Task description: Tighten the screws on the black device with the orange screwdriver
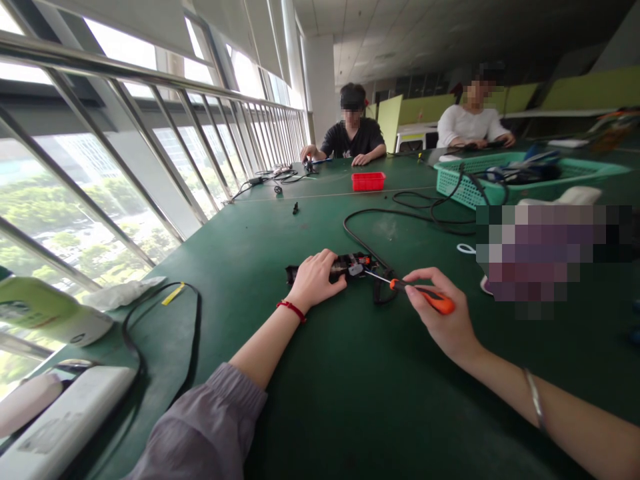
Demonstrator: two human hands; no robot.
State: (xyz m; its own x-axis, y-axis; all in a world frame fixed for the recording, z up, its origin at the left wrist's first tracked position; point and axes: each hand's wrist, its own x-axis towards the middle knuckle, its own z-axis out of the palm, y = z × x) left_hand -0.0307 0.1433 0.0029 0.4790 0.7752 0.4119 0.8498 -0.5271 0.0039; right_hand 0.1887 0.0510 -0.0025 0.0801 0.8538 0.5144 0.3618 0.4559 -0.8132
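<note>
My left hand (316, 279), with a red string bracelet at the wrist, grips a black corded device (356, 262) and presses it to the table. The device lies on its side with its housing open; a grey part and small red or orange parts show inside. Its left end sticks out beyond my fingers; my hand hides the middle. In my right hand (453, 327) is a screwdriver (431, 297) with an orange and black handle, held between thumb and fingers. The metal shaft points left, and its tip meets or nearly meets the device's inner parts; I cannot tell which.
The green table (280, 230) bears a red basket (369, 182), a teal basket (465, 193) of cords and tools, and a small black piece (295, 208). A black cable (195, 333) and white power strip (70, 423) lie left, beside a metal railing (165, 113). Two people sit across.
</note>
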